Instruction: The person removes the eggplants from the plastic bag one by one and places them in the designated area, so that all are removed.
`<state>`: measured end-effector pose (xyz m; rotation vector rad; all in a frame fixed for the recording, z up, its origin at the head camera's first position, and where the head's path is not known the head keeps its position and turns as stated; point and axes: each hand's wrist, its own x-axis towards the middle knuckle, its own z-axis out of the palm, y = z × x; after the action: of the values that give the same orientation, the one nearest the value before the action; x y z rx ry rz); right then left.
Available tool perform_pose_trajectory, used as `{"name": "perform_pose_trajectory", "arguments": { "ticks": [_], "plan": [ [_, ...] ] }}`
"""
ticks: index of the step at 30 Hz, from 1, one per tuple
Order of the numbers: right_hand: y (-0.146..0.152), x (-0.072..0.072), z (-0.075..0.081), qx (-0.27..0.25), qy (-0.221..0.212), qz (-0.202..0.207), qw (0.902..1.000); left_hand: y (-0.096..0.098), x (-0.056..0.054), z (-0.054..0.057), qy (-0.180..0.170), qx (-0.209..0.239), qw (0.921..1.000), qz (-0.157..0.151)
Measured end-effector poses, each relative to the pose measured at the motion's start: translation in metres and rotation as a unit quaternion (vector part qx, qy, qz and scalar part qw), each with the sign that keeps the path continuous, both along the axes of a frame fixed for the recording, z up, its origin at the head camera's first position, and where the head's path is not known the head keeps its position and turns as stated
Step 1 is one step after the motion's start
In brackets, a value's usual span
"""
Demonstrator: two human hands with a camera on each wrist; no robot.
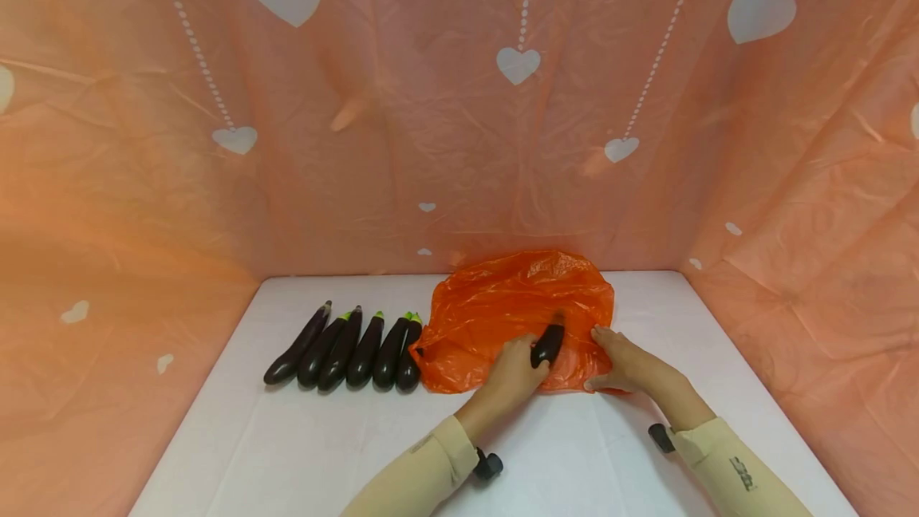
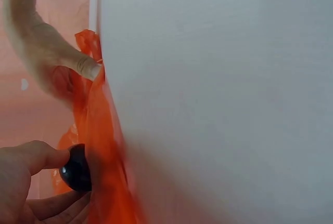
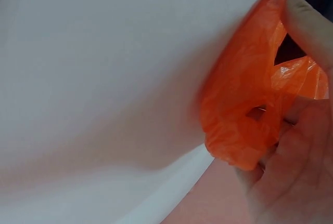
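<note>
An orange plastic bag [image 1: 495, 309] lies spread on the white table. My left hand [image 1: 511, 373] grips a dark eggplant [image 1: 549, 345] at the bag's mouth; in the left wrist view, thumb and fingers surround the rounded end of the eggplant [image 2: 77, 169]. At the bag's right side, my right hand [image 1: 626, 361] holds the mouth's edge. The right wrist view has the thumb on one part of the orange bag [image 3: 242, 99] and the other fingers partly hidden behind it. Part of the dark eggplant [image 3: 289, 50] shows past the bag's edge there.
Several eggplants [image 1: 368, 353] lie side by side left of the bag, the rightmost close against its edge. The white table [image 1: 287, 453] reaches the orange curtain [image 1: 459, 142] at the back and sides. Black wrist devices [image 1: 488, 466] sit below both sleeves.
</note>
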<state>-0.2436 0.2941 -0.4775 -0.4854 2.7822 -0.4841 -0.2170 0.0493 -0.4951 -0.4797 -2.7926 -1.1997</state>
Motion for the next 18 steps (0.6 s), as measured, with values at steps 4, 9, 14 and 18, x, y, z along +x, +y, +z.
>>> {"name": "perform_pose_trajectory", "arguments": {
  "ticks": [4,9,14,18],
  "plan": [
    [-0.001,0.000,0.000,-0.002,-0.002,-0.001,1.0000,-0.008,0.005,0.002,-0.013,0.012,0.9998,-0.001],
    [0.000,-0.001,-0.001,-0.004,-0.006,-0.002,1.0000,-0.018,0.010,0.006,-0.025,0.023,0.9994,-0.009],
    [0.000,-0.001,-0.003,-0.003,-0.010,-0.004,0.9999,-0.028,0.016,0.008,-0.032,0.029,0.9989,-0.018],
    [0.000,-0.001,-0.003,-0.002,-0.008,-0.003,1.0000,-0.034,0.019,0.010,-0.030,0.024,0.9990,-0.025]
  ]
}}
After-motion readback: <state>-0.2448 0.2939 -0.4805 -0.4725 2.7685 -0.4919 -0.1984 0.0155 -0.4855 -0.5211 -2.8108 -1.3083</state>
